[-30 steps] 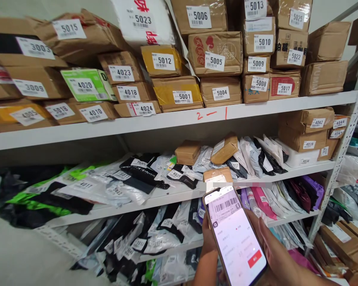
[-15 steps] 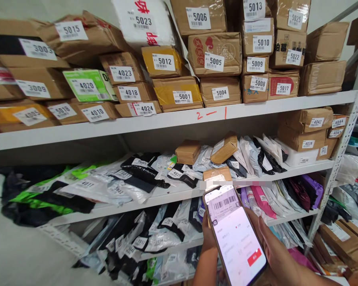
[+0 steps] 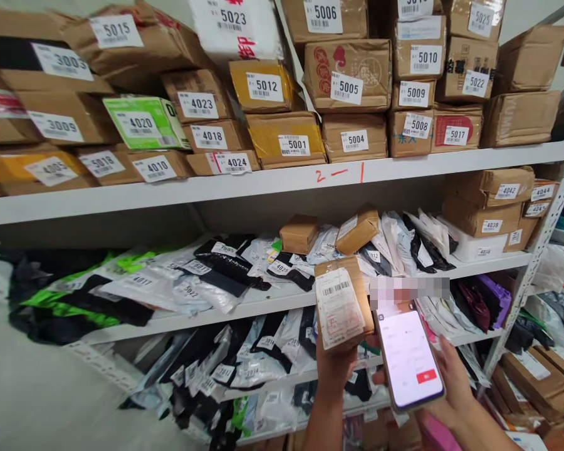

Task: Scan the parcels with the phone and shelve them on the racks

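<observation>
My left hand (image 3: 334,369) is closed round the bottom of a small brown cardboard box (image 3: 364,300), which is held up in front of the shelves. A white shipping label (image 3: 342,307) with a barcode covers the box's facing side. Beside it on the right, my right hand (image 3: 449,376) grips a smartphone (image 3: 408,363), tilted slightly, its lit screen towards me. The screen is mostly white with a red button near the bottom; its top is blurred out. Phone and box are apart, side by side.
A white shelf rack (image 3: 282,166) spans the view. Numbered cartons (image 3: 348,75) line the upper shelf. Plastic mailing bags (image 3: 145,282) fill the middle and lower shelves, with small cartons (image 3: 489,207) at the right. More parcels (image 3: 540,382) lie beyond the upright.
The phone has moved right and down, off the box. The box, mostly hidden behind the phone before, now shows its label. The view has shifted slightly.
</observation>
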Tool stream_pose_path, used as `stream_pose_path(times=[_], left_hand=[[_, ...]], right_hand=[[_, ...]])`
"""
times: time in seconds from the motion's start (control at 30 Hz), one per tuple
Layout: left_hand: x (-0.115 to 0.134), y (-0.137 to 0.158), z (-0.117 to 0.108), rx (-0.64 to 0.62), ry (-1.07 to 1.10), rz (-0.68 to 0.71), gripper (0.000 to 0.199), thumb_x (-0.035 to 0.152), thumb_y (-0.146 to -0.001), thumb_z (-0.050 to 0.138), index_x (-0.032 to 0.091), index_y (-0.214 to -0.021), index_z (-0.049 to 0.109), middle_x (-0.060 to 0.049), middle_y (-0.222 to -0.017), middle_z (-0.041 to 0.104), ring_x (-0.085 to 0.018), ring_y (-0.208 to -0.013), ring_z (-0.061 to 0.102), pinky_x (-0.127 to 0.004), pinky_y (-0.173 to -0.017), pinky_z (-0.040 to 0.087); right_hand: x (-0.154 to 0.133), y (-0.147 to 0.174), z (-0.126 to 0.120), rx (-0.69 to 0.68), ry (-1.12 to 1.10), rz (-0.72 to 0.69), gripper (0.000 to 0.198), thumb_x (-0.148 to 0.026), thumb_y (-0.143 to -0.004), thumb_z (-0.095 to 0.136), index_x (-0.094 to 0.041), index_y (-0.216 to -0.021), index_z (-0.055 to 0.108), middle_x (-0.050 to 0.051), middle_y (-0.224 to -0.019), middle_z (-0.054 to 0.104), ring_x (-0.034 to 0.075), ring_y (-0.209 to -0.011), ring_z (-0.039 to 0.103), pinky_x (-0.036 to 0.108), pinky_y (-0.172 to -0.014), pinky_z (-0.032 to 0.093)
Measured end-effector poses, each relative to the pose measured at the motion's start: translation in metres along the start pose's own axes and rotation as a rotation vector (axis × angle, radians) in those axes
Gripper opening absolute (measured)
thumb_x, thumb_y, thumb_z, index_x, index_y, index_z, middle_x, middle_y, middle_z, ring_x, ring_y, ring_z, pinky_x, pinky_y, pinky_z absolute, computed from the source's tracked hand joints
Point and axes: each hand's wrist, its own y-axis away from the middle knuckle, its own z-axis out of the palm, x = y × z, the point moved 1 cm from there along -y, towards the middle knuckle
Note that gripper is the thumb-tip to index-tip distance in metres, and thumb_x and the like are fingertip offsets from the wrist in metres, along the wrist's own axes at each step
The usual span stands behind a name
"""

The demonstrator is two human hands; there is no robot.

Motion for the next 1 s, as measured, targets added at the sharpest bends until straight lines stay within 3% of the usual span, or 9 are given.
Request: stream_pose_path(times=[0.13, 0.23, 0.33, 0.43, 0.57, 0.7, 0.87, 0.93, 1.0], left_hand=[[0.020, -0.001, 0.030, 0.033, -0.099, 0.020, 0.038, 0.038, -0.090, 0.063, 0.024, -0.124, 0.068, -0.009, -0.113, 0.075, -0.028, -0.101, 0.072, -0.037, -0.079, 0.062], [0.028, -0.004, 0.050, 0.009, -0.249, -0.006, 0.041, 0.028, -0.080, 0.074, 0.019, -0.120, 0.069, -0.013, -0.102, 0.076, -0.029, -0.085, 0.073, -0.032, -0.056, 0.059], [0.031, -0.006, 0.050, 0.054, -0.352, -0.048, 0.048, 0.006, -0.064, 0.079, 0.017, -0.110, 0.071, -0.008, -0.088, 0.075, -0.023, -0.070, 0.070, -0.023, -0.044, 0.050], [0.035, -0.004, 0.035, 0.221, -0.386, 0.020, 0.060, -0.002, -0.055, 0.077, 0.019, -0.111, 0.070, -0.004, -0.086, 0.076, -0.021, -0.074, 0.072, -0.023, -0.054, 0.054], [0.047, 0.005, 0.023, 0.325, -0.420, 0.048, 0.037, 0.043, -0.083, 0.066, 0.020, -0.111, 0.071, -0.008, -0.099, 0.077, -0.029, -0.091, 0.072, -0.035, -0.069, 0.057], [0.061, 0.017, 0.044, 0.305, -0.675, 0.051, 0.064, 0.062, -0.078, 0.069, 0.022, -0.129, 0.064, -0.011, -0.115, 0.074, -0.031, -0.105, 0.070, -0.040, -0.086, 0.056], [0.071, 0.030, 0.089, 0.386, -1.442, 0.559, 0.073, 0.061, -0.090, 0.055, 0.026, -0.152, 0.042, -0.012, -0.141, 0.060, -0.031, -0.132, 0.055, -0.047, -0.109, 0.044], [0.073, 0.032, 0.100, 0.400, -1.813, 0.821, 0.055, 0.051, -0.098, 0.045, 0.025, -0.146, 0.051, -0.015, -0.141, 0.059, -0.034, -0.131, 0.055, -0.058, -0.111, 0.040], [0.075, 0.031, 0.108, 0.268, -2.100, 1.093, 0.043, 0.035, -0.102, 0.039, 0.021, -0.134, 0.062, -0.016, -0.143, 0.057, -0.034, -0.134, 0.051, -0.059, -0.111, 0.039]], right_hand=[[0.006, -0.036, -0.010, -0.021, -0.002, -0.050, 0.083, -0.080, -0.075, 0.065, -0.009, -0.116, 0.069, 0.018, -0.087, 0.079, 0.018, -0.053, 0.067, 0.017, -0.034, 0.039], [0.021, -0.063, -0.015, 0.021, 0.047, -0.133, 0.076, -0.069, -0.071, 0.077, -0.010, -0.119, 0.066, 0.014, -0.082, 0.079, 0.019, -0.055, 0.068, 0.019, -0.036, 0.041], [0.036, -0.078, -0.017, 0.096, 0.068, -0.175, 0.071, -0.061, -0.073, 0.080, -0.012, -0.122, 0.062, 0.010, -0.077, 0.078, 0.019, -0.055, 0.068, 0.020, -0.039, 0.043], [0.045, -0.081, -0.012, 0.121, 0.033, -0.190, 0.071, -0.056, -0.072, 0.083, -0.015, -0.126, 0.060, 0.008, -0.080, 0.078, 0.021, -0.060, 0.070, 0.021, -0.040, 0.045], [0.048, -0.083, -0.006, 0.151, -0.069, -0.208, 0.053, -0.049, -0.069, 0.087, -0.014, -0.105, 0.070, 0.006, -0.074, 0.077, 0.018, -0.053, 0.068, 0.019, -0.037, 0.045], [0.045, -0.088, -0.009, 0.135, -0.127, -0.174, 0.053, -0.049, -0.064, 0.090, -0.010, -0.095, 0.074, 0.012, -0.077, 0.079, 0.017, -0.051, 0.068, 0.017, -0.033, 0.044], [0.039, -0.093, -0.014, 0.083, -0.169, -0.139, 0.050, -0.042, -0.060, 0.091, -0.013, -0.097, 0.075, 0.012, -0.087, 0.080, 0.020, -0.058, 0.071, 0.018, -0.031, 0.045], [0.038, -0.093, -0.015, 0.068, -0.199, -0.158, 0.049, -0.039, -0.062, 0.091, -0.015, -0.101, 0.074, 0.010, -0.090, 0.081, 0.021, -0.064, 0.074, 0.018, -0.032, 0.047], [0.036, -0.092, -0.017, 0.060, -0.232, -0.159, 0.050, -0.042, -0.064, 0.090, -0.016, -0.103, 0.074, 0.010, -0.094, 0.081, 0.023, -0.070, 0.076, 0.020, -0.037, 0.052]])
